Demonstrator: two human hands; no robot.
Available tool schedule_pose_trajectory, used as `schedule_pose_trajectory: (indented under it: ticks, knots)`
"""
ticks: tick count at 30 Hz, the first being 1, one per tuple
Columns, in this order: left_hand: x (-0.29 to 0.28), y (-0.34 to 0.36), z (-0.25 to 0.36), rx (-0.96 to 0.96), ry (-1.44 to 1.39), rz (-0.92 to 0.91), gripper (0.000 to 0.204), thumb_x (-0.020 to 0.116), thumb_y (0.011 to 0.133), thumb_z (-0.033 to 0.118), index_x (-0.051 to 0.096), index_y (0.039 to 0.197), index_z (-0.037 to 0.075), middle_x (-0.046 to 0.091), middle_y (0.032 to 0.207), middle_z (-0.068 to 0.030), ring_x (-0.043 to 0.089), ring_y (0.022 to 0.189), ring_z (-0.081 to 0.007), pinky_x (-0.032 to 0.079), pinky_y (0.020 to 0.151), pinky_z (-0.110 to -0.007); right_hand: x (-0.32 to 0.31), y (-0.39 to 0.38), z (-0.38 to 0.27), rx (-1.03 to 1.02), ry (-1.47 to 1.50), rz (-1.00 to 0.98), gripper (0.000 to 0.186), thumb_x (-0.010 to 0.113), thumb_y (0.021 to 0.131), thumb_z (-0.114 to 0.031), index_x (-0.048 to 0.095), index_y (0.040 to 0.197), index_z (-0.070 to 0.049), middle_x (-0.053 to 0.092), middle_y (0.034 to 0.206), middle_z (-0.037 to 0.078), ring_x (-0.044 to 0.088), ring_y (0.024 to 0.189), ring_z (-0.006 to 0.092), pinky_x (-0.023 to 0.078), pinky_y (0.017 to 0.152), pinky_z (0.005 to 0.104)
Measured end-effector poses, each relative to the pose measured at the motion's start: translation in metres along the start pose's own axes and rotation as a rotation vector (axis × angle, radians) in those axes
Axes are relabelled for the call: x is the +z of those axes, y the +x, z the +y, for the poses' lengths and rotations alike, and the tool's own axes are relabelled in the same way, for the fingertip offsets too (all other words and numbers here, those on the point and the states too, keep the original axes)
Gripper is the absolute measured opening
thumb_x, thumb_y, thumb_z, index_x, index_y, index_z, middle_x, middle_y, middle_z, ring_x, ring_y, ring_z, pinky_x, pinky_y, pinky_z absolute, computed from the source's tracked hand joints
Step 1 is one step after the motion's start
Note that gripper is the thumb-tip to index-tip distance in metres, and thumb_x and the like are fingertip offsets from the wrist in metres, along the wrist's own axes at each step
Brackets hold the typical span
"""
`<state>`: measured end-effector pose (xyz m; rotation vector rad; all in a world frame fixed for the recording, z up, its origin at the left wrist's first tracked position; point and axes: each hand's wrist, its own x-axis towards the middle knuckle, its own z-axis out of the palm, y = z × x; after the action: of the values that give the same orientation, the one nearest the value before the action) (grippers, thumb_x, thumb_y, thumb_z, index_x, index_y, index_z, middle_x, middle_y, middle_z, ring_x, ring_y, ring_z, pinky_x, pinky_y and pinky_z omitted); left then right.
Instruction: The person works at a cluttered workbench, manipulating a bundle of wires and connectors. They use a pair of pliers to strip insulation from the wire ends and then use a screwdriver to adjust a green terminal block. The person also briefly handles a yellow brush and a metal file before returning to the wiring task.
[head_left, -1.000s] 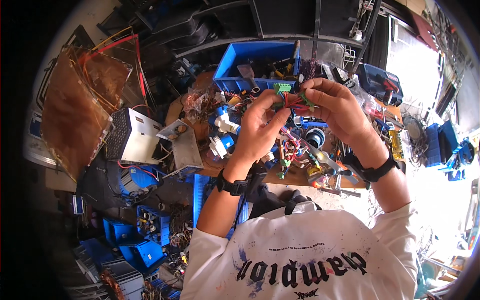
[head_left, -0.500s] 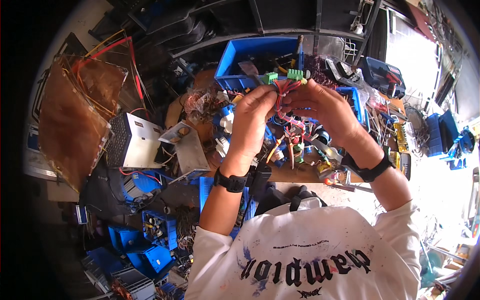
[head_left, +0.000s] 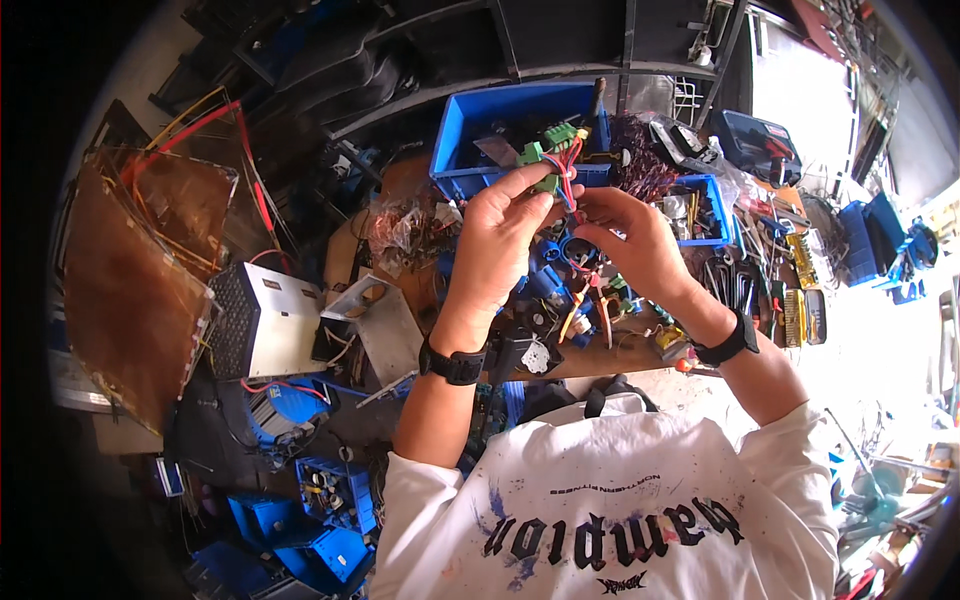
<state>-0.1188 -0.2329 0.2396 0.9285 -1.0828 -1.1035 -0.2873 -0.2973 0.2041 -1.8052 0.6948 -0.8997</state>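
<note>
A harness of red, blue and yellow wires (head_left: 568, 160) carries several green terminal connectors (head_left: 560, 136) at its upper end, raised in front of a blue bin (head_left: 452, 135). My left hand (head_left: 500, 240) pinches it just below the connectors, thumb on top. My right hand (head_left: 640, 250) is lower and to the right, its fingers closed round the wire bundle. Further down, orange-tipped leads (head_left: 600, 310) show among cluttered parts, though which belong to the harness I cannot tell.
A wooden bench (head_left: 560, 365) holds tangled wires and parts, a smaller blue bin (head_left: 715, 205) at right and a dark tool case (head_left: 755, 145). At left are a white metal enclosure (head_left: 280, 325), an open metal housing (head_left: 380, 340) and a large brown board (head_left: 130, 300). Blue crates (head_left: 330, 500) sit below.
The connectors have swung from spread sideways to bunched and tilted. My right hand has slid down from beside the connectors to the wire bundle; my left hand has shifted slightly left.
</note>
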Motion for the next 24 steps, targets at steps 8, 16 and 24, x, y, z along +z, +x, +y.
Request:
schedule_pose_trajectory:
  ticks: [8,16,24]
  knots:
    - [-0.025,0.01,-0.006,0.063,0.076,0.037,0.026,0.064,0.088,-0.002,0.063,0.114,-0.004,0.068,0.103,-0.0087,0.064,0.09,-0.0098,0.052,0.084,-0.022,0.017,0.003,-0.011,-0.08,-0.244,0.184,0.02,0.067,0.082,-0.006,0.067,0.102,-0.002,0.067,0.091,0.013,0.067,0.084,0.0257,0.052,0.075,0.0326]
    - [-0.032,0.014,-0.011,0.096,0.223,0.01,0.022,0.067,0.086,0.0,0.066,0.108,-0.004,0.071,0.094,-0.0071,0.066,0.086,-0.0097,0.052,0.08,-0.021,0.018,-0.003,-0.008,-0.121,-0.376,0.272,0.016,0.068,0.081,-0.005,0.067,0.096,-0.003,0.065,0.088,0.012,0.065,0.082,0.0302,0.05,0.071,0.0358]
    - [-0.034,0.019,-0.018,-0.055,0.078,-0.09,0.022,0.066,0.088,0.004,0.066,0.108,-0.004,0.07,0.096,-0.0092,0.067,0.087,-0.0142,0.056,0.08,-0.026,0.006,-0.008,-0.013,-0.148,-0.501,0.304,0.014,0.066,0.081,-0.003,0.067,0.095,-0.003,0.065,0.087,0.011,0.064,0.083,0.0311,0.051,0.071,0.0373]
